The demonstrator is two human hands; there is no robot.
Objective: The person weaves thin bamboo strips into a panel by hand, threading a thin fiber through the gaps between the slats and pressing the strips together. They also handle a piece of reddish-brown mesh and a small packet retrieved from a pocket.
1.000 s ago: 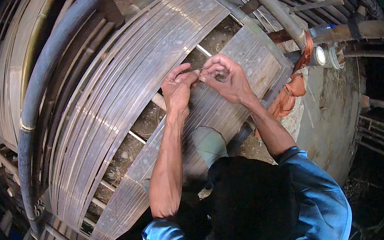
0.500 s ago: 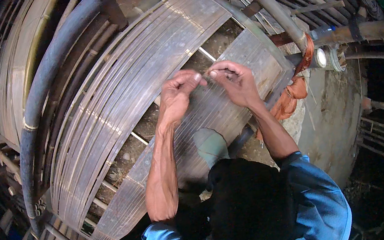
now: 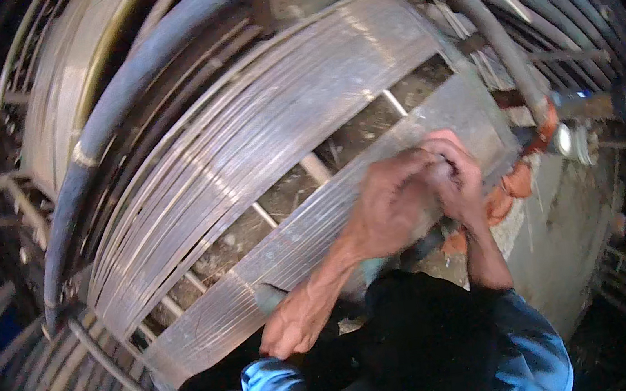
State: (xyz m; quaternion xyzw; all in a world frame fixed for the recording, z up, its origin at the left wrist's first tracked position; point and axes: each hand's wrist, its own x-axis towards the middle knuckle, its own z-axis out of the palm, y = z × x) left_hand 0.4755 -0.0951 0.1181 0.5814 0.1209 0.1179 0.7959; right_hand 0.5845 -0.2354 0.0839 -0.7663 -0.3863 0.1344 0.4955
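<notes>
My left hand (image 3: 397,204) and my right hand (image 3: 458,168) are brought together over the right part of a slatted bamboo platform (image 3: 292,99). Both are closed, fingers curled towards each other and touching or nearly so. Motion blurs the left hand, and whatever lies between the fingers is hidden. Long flat strips make up the platform, split by an open gap with short crosspieces (image 3: 315,169) bridging it. Beneath the hands lies the platform's narrower near section (image 3: 287,242). The tip of a greenish foot covering (image 3: 269,296) shows beside my left forearm.
A thick curved bamboo pole (image 3: 68,228) runs along the left and far side. Stacked poles (image 3: 77,385) fill the lower left. To the right are an orange cloth (image 3: 515,183), a white-ended cylinder (image 3: 563,139) and a grey slab (image 3: 562,226).
Both hands have moved right and a little nearer, from fingertip pinches held close together to curled hands that overlap. The whole view has shifted, so the platform sits farther right.
</notes>
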